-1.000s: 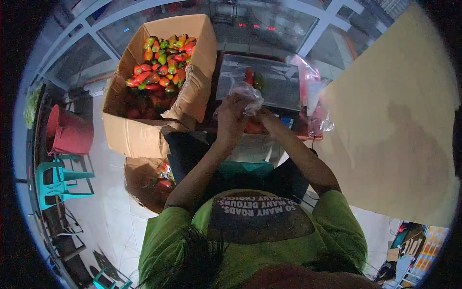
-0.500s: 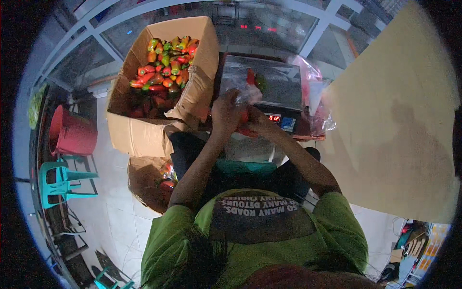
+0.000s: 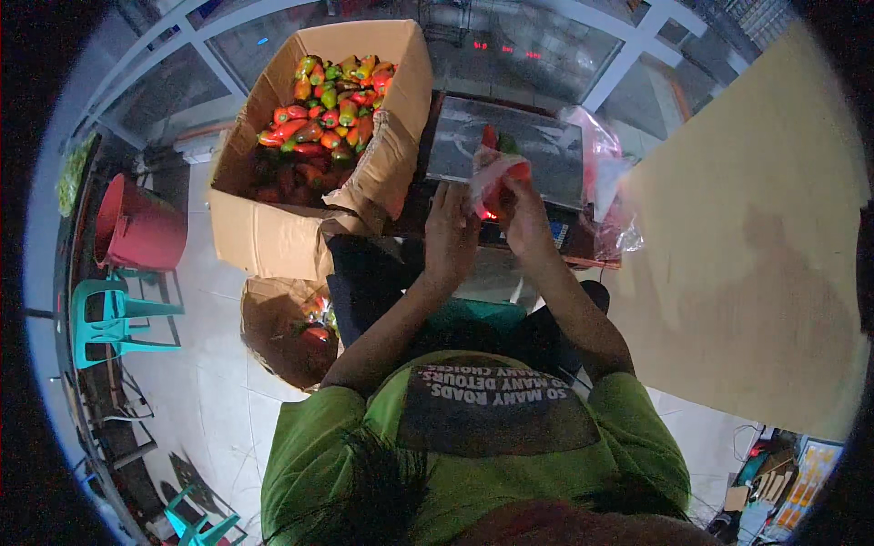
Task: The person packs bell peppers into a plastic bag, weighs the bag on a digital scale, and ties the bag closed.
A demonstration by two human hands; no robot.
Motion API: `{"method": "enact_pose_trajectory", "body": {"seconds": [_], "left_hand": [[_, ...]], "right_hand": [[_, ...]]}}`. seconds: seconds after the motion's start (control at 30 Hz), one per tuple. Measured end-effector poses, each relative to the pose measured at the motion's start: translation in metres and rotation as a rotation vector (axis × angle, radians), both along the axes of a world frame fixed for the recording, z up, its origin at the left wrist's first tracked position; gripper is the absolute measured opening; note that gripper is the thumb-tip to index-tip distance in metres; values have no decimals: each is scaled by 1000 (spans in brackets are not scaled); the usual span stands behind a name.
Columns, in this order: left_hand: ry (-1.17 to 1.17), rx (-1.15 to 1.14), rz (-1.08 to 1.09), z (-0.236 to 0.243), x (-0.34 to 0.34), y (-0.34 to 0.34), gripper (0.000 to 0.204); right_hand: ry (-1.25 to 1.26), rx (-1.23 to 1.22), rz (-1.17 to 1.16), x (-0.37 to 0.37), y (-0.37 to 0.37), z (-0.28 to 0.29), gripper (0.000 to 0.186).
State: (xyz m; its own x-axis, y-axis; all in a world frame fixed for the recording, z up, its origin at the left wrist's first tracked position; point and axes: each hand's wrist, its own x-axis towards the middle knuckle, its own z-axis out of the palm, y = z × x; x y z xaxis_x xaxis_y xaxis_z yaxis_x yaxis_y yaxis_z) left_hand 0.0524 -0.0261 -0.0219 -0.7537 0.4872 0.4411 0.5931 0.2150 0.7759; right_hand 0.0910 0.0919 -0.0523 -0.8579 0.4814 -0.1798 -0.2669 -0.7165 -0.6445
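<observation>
A small clear plastic bag (image 3: 493, 185) with red pepper showing through it is held up over the front of a weighing scale (image 3: 560, 150). My left hand (image 3: 451, 238) closes on the bag's left edge, its fingers pointing up. From the other side my right hand (image 3: 531, 221) grips the bag, with its thumb near the bag's upper right. Just beyond the bag, a red pepper (image 3: 490, 136) and a green pepper (image 3: 508, 144) lie on the scale's plate. The bag and my hands partly hide the scale's lit display.
Left of the scale stands a large cardboard box (image 3: 273, 238) of red and green peppers (image 3: 332, 114). Below it sits a smaller box (image 3: 273, 332) with bagged peppers. Pink-tinted plastic bags (image 3: 605, 177) hang at the scale's right, beside a tan board (image 3: 746, 246).
Both hands have risen and drawn slightly apart, and the bag with red pepper now shows between them, more upright. The view has shifted a little.
</observation>
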Motion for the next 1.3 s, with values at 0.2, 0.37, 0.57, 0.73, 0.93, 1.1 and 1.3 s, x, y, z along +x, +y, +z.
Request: {"method": "enact_pose_trajectory", "body": {"seconds": [0.2,0.37,0.57,0.73,0.93,1.1,1.3], "left_hand": [[114,9,19,4,-3,4,31],[332,-62,-99,8,13,7,29],[-13,-258,-53,-25,16,-3,20],[-184,100,-218,-15,33,-2,21],[-470,217,-182,-36,-8,-4,13],[-545,180,-151,-12,-25,-22,11],[-921,339,-306,25,-36,-39,15]], "right_hand": [[-156,440,-61,18,-27,-7,29],[-404,1160,-3,18,-9,-28,24],[-169,529,-174,22,-5,-14,28],[-174,296,39,39,0,-32,29],[-52,882,339,45,12,-47,40],[-343,1195,657,39,31,79,27],[-116,2430,16,-35,126,6,46]]}}
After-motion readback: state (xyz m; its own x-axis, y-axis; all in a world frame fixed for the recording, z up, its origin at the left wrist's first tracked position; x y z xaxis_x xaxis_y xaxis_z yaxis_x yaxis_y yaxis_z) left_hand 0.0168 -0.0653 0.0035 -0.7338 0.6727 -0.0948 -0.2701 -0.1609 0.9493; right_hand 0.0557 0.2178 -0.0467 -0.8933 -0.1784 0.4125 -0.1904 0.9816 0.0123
